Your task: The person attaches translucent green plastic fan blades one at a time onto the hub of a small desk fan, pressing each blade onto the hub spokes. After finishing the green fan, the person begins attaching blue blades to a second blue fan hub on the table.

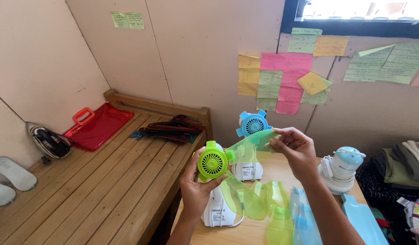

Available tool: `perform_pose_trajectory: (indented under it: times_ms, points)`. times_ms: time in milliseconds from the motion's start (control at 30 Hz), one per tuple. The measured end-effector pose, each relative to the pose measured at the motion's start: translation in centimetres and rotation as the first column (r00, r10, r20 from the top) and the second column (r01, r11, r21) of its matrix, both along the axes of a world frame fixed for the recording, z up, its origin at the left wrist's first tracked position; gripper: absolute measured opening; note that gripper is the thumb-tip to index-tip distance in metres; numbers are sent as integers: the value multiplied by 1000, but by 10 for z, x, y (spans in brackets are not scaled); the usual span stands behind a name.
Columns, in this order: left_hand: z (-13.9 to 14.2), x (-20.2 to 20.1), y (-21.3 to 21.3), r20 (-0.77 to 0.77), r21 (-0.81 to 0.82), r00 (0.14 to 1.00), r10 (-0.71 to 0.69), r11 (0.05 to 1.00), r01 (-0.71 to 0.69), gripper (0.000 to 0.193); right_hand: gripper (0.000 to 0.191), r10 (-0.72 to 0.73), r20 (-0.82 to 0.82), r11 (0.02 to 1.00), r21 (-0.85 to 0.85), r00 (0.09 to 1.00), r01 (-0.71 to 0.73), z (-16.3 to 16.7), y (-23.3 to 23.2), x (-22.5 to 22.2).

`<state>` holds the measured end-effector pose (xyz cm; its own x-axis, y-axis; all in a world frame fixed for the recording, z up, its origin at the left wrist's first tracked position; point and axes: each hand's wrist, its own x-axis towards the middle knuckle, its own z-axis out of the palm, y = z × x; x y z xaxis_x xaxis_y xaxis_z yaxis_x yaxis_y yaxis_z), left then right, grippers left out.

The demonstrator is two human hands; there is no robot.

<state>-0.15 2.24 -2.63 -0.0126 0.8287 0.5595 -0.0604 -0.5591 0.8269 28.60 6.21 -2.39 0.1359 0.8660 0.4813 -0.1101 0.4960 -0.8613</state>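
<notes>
My left hand grips a small fan with a green round hub on a white base. A translucent green blade sticks out from the hub to the right, and my right hand pinches its outer end. A second green blade hangs below the hub. Behind stands another small fan with a blue hub on a white base. Loose green blades and blue blades lie on the table in front of me.
A white and light-blue fan body sits at the table's right, with a blue flat piece near it. To the left is a wooden bench holding a red tray, hangers and an iron. Folded clothes lie right. Sticky notes cover the wall.
</notes>
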Motion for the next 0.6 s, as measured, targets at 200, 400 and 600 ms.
perform_pose_trajectory:
  times_ms: [200, 400, 600]
  points:
    - [8, -2, -4, -3, 71, 999, -39, 997, 39, 73, 31, 18, 56, 1000, 9, 998, -18, 14, 3, 4]
    - [14, -3, -5, -7, 15, 999, -50, 999, 50, 73, 31, 23, 49, 1000, 15, 999, -24, 17, 3, 3]
    - [14, -4, -6, -17, 42, 1000, -19, 999, 19, 71, 27, -14, 24, 1000, -2, 1000, 14, 3, 2, 3]
